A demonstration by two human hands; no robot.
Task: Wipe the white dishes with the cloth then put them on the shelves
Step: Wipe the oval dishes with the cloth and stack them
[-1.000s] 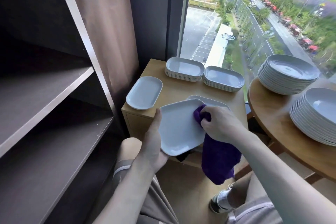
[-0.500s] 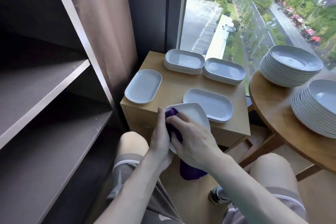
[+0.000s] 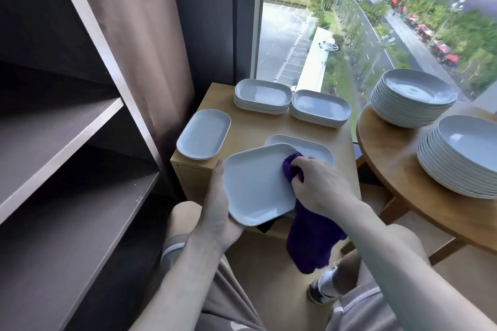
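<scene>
My left hand [image 3: 218,209] grips the near-left edge of a white rounded-rectangular dish [image 3: 255,185], held tilted over my lap in front of the small cabinet. My right hand [image 3: 320,185] presses a purple cloth [image 3: 312,239] against the dish's right side; most of the cloth hangs down below the hand. Another white dish [image 3: 314,149] lies on the cabinet just behind the held one, partly hidden by it. A single dish [image 3: 203,134] rests at the cabinet's left edge. The dark shelves [image 3: 61,129] stand empty at the left.
Two stacks of oblong dishes [image 3: 262,98] [image 3: 320,109] sit at the back of the wooden cabinet [image 3: 242,131]. A round wooden table [image 3: 398,169] at the right carries two tall stacks of round plates [image 3: 411,97] [image 3: 462,153]. A window is behind; my knees are below.
The dish has turned from edge-on to face up toward me. My right hand with the cloth has moved from the dish's left part to its right side.
</scene>
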